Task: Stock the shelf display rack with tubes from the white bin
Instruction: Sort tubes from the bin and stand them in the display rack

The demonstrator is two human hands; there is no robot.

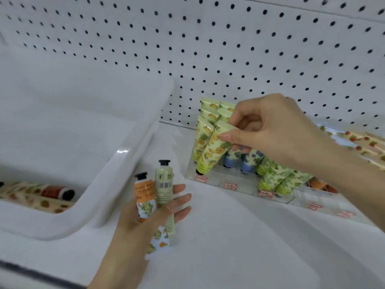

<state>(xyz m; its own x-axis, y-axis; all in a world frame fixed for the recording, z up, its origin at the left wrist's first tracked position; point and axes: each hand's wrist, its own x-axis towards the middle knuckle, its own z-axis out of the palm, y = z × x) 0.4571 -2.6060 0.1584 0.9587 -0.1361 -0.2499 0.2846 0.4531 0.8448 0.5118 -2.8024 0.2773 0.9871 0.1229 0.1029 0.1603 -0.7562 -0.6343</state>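
While the left hand [133, 222] grips two tubes [164, 188], the right hand [277, 130] pinches a yellow tube [210, 155] by its end.

A white pegboard [229, 38] is noted at the back, perforated throughout with regular rows of small dark round holes; those toward the upper right are rendered blurred. A seam [312, 9] is observed crossing the panel's upper right corner. A narrow raised lip [177, 122] is seen where the pegboard meets the white shelf [239, 247], whose surface is plain and matt. A dark strip [31, 274] is recorded along the shelf's near edge, lower left.
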